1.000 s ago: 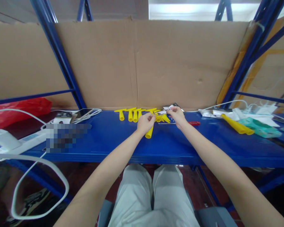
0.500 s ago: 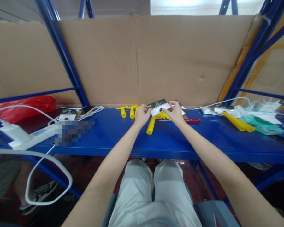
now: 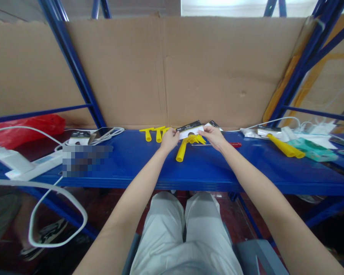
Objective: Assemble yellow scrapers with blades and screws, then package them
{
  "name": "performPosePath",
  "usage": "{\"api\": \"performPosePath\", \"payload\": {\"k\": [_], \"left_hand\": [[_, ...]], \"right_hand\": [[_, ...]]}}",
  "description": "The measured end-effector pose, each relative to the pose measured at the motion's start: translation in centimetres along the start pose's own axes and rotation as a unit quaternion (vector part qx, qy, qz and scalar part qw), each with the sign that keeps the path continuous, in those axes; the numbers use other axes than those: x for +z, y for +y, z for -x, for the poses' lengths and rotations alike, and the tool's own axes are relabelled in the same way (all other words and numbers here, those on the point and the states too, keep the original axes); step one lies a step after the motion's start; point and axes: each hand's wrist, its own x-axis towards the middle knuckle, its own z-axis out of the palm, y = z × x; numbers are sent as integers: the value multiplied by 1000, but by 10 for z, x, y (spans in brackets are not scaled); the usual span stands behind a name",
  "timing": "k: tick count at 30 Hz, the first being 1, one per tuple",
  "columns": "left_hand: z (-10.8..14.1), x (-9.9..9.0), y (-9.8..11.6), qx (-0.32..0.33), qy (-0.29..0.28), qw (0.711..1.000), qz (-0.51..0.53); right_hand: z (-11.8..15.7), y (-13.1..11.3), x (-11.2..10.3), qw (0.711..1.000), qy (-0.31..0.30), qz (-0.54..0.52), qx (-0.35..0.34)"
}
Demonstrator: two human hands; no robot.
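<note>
A small black-and-white printed card pack (image 3: pixel 190 130) is held up over the middle of the bench, near the cardboard. My left hand (image 3: pixel 170 139) pinches its left end. At the right end, my right hand (image 3: pixel 215 137) has thumb and fingers closed on the edge. Below the pack lie a yellow tube (image 3: pixel 180 150) and a cluster of small yellow pieces (image 3: pixel 200 139). A screwdriver with a red handle (image 3: pixel 235 144) lies beneath my right hand. Another black-and-white pack (image 3: pixel 212 123) is partly hidden behind that hand. Yellow T-shaped pieces (image 3: pixel 148 135) stand left of my left hand.
On the left are a white power strip (image 3: pixel 36 168), cables, a red plastic bag (image 3: pixel 31 130) and another small pack (image 3: pixel 79 138). Joined yellow tubes (image 3: pixel 285 146) and a green packet (image 3: pixel 312 149) lie right. Cardboard (image 3: pixel 206 72) walls the bench's back. A person's foot shows lower left.
The pack has moved slightly down and left, its face tilting. My right hand has shifted its hold toward the pack's right edge, uncovering more of the yellow cluster. The view has shifted slightly.
</note>
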Motion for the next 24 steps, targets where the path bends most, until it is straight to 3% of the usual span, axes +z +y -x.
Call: {"api": "performPosePath", "payload": {"k": [5,9,11,16,20,24], "left_hand": [[2,-2,0,12,6,999,-41],[4,2,-2,2,39,994,-107],[4,6,-6,0,30,993,-115],[2,18,-18,-49,-60,996,-36],[4,22,-17,-101,-74,991,45],[5,19,-8,-159,-54,979,113]], "right_hand": [[0,0,2,999,29,36,-28],[-3,-2,-3,993,93,30,-60],[-5,-3,-6,989,126,24,-69],[-8,-1,-11,985,155,26,-73],[-10,4,-9,987,143,44,-65],[-10,6,-7,988,136,45,-62]]}}
